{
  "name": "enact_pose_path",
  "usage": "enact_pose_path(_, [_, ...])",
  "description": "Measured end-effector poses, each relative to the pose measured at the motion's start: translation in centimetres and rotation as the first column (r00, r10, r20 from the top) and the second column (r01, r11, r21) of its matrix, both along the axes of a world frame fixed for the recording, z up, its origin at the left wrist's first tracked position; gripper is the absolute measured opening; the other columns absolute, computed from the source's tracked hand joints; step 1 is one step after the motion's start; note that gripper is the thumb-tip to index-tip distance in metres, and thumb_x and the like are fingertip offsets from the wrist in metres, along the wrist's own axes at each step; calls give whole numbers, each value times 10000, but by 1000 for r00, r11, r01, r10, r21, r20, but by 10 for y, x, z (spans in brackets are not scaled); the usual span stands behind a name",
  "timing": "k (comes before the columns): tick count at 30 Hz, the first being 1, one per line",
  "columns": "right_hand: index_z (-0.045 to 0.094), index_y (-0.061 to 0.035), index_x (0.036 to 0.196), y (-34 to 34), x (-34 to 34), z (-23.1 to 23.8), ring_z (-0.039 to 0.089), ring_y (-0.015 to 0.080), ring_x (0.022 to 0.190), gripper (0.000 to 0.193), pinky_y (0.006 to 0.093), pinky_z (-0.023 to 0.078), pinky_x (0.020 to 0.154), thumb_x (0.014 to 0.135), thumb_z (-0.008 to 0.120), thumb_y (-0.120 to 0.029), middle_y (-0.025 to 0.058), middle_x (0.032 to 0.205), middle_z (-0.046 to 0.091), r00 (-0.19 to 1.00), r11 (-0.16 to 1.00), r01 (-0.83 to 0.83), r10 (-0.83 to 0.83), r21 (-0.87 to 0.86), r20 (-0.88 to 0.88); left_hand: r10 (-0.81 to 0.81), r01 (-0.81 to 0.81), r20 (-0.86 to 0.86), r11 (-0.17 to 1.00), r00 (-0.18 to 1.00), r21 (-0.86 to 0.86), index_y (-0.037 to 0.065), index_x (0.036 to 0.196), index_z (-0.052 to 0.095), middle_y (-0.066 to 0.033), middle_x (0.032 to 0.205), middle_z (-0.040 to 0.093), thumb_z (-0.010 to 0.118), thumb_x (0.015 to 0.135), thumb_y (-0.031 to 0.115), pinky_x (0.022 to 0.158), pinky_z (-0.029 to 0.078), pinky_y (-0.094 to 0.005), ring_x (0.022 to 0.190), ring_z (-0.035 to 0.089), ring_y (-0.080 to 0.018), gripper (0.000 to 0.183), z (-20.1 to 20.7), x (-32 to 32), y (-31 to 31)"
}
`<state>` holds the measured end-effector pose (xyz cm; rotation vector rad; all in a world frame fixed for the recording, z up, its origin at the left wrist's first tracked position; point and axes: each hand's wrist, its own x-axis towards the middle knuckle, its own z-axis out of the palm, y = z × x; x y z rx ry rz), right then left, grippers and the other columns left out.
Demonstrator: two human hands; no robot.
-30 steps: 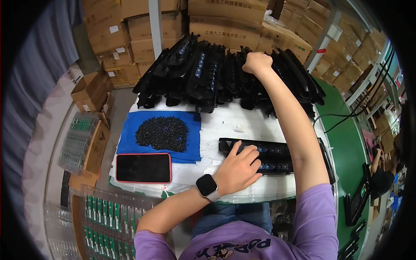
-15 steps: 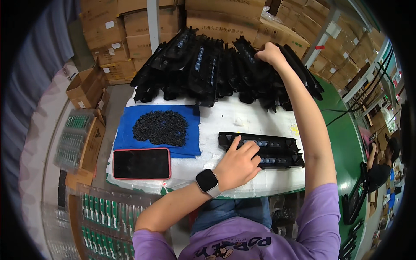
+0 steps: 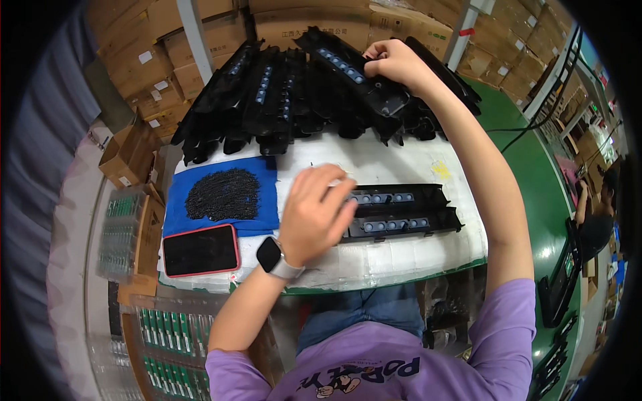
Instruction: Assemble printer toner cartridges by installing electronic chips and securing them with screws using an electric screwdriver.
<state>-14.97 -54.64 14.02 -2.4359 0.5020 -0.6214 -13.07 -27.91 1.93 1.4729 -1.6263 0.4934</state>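
My right hand (image 3: 399,65) is closed on a long black plastic housing (image 3: 384,101) with a row of blue-grey inserts, held tilted over the heap. Many similar black housings (image 3: 231,93) lie piled along the back of the white work surface. Two more, an upper black strip (image 3: 429,194) and a lower black strip (image 3: 438,222), lie side by side at front right, with blue-grey inserts in each. Over their left ends hovers my left hand (image 3: 317,214), fingers spread and holding nothing. It hides those ends.
Left of my hand, a blue cloth (image 3: 268,194) bears a heap of small black pieces (image 3: 222,194). A red-edged phone (image 3: 200,250) touches the cloth. Trays of green boards (image 3: 164,331) stand lower left. Cardboard boxes (image 3: 307,25) rise behind; a co-worker (image 3: 595,224) is far right.
My left hand has lifted off the two strips and moved left, fingers spreading. My right hand has raised a housing from the pile, tilting it. The view has shifted slightly.
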Motion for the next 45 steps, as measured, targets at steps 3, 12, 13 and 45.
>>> enact_pose_path(3, [630,6,825,4,-3,-1,546,91,622,208,225,442,586,640,648,-87,30,720,610,995,988,-82,73,133,71,158,-153,43,983,987,-99,-11,978,587,-145,993,560,661,691,56,817,430,-408,938,549,-320,304,9,11,-9])
enact_pose_path(12, [604,-37,815,-19,-14,-19,558,90,648,132,207,441,601,689,636,-63,13,732,606,973,818,-160,35,552,229,119,397,-987,905,107,152,9,1107,521,-123,1022,628,538,910,247,753,510,-299,936,634,-247,310,19,38,-104])
enact_pose_path(13, [603,-35,818,-13,-14,-20,556,87,649,127,208,441,603,697,632,-63,6,734,604,960,823,-153,-7,546,279,120,446,-993,888,3,109,17,1116,510,-118,1018,628,512,923,267,741,508,-305,931,635,-242,315,15,42,-116])
enact_pose_path(45, [627,-33,929,17,-18,-11,585,61,782,187,189,449,730,756,606,-101,7,834,636,834,674,-546,385,498,394,-530,244,-825,789,-195,-564,93,1083,567,-45,1068,605,540,929,313,887,417,-377,1014,543,-180,269,42,66,-110])
